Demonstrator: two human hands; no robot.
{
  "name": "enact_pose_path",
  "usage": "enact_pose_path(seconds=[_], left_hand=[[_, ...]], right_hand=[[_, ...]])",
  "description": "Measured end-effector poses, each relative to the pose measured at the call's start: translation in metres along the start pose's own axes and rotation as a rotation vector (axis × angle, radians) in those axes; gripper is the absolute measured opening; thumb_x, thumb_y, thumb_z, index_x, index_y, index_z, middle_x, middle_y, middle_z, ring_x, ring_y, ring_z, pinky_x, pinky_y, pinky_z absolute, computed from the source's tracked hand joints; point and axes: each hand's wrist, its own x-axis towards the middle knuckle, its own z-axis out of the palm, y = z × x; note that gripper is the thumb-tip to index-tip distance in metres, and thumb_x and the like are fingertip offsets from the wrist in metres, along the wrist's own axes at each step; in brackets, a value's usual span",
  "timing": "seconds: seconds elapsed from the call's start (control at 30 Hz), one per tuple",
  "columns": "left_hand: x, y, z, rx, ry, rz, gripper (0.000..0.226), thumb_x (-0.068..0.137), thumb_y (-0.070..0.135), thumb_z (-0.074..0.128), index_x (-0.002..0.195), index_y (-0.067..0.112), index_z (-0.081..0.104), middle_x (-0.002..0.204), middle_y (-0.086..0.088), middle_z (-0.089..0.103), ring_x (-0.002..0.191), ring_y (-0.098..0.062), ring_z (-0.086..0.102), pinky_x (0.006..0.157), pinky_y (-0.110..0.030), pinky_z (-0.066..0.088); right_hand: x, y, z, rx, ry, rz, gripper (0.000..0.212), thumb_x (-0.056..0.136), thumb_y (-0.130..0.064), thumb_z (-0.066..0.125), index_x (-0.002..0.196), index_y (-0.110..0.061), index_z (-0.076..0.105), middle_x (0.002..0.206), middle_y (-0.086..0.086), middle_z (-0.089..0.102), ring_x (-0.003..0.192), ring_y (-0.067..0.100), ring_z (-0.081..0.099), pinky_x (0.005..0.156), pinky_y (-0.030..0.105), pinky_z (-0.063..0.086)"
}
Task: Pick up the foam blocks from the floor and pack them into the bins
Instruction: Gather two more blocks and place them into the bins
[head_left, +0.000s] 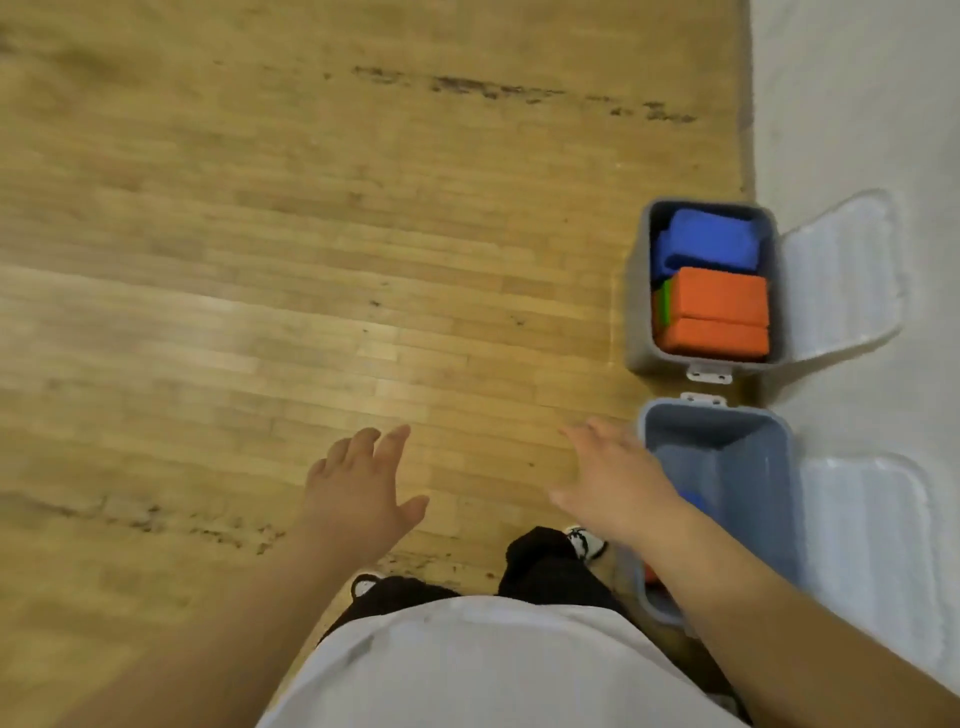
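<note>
Both hands empty and spread, left hand (358, 488) over bare floor (260, 260), right hand (613, 483) beside the near bin (727, 431). Far bin (639, 291) looks full of blocks (717, 306). I'd turn around, find strays, fill the near one.

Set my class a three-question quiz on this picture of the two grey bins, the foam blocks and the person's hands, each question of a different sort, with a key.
1. True or false: the far bin holds orange blocks and blue blocks.
2. Multiple choice: the left hand is A) gripping a block, B) open and empty, C) inside a bin.
3. Fill in: the right hand is over the left rim of the ____ bin.

Key: 1 true. 2 B. 3 near; its fingers are spread and empty. Both lids are open, and no loose block shows on the wooden floor.
</note>
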Motion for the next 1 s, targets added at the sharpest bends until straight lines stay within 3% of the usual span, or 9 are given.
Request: enact_pose_path(seconds=[0.23, 0.4, 0.63, 1.0], left_hand=[[-0.101, -0.217, 0.041, -0.319, 0.075, -0.319, 0.087, 0.091, 0.069, 0.05, 0.161, 0.031, 0.015, 0.162, -0.003, 0.028, 0.149, -0.027, 0.026, 0.118, -0.047, 0.031], [-0.182, -0.319, 0.069, -0.508, 0.16, -0.592, 0.086, 0.092, 0.069, 0.05, 0.161, 0.031, 0.015, 0.162, -0.001, 0.028, 0.149, -0.026, 0.026, 0.119, -0.044, 0.03], [-0.227, -0.38, 0.101, -0.771, 0.229, -0.938, 0.086, 0.09, 0.068, 0.053, 0.16, 0.032, 0.018, 0.161, 0.002, 0.03, 0.149, -0.023, 0.026, 0.12, -0.043, 0.03], [-0.166, -0.447, 0.05, -1.003, 0.336, -1.333, 0.084, 0.09, 0.062, 0.056, 0.16, 0.032, 0.019, 0.161, 0.004, 0.028, 0.149, -0.022, 0.023, 0.117, -0.043, 0.032]], right_hand=[[0.017, -0.237, 0.058, -0.291, -0.089, -0.274, 0.084, 0.088, -0.058, 0.057, 0.159, -0.032, 0.02, 0.165, 0.004, 0.019, 0.147, 0.031, 0.026, 0.117, 0.048, 0.031], [0.011, -0.388, 0.094, -0.526, -0.15, -0.537, 0.082, 0.089, -0.058, 0.057, 0.159, -0.034, 0.02, 0.165, 0.003, 0.019, 0.148, 0.029, 0.027, 0.118, 0.045, 0.031], [0.033, -0.536, 0.126, -0.766, -0.19, -0.812, 0.082, 0.088, -0.06, 0.058, 0.158, -0.035, 0.022, 0.165, 0.002, 0.021, 0.149, 0.028, 0.026, 0.119, 0.043, 0.032], [0.122, -0.724, 0.096, -0.97, -0.299, -1.08, 0.079, 0.089, -0.056, 0.06, 0.157, -0.033, 0.025, 0.164, 0.003, 0.024, 0.148, 0.028, 0.029, 0.117, 0.045, 0.034]])
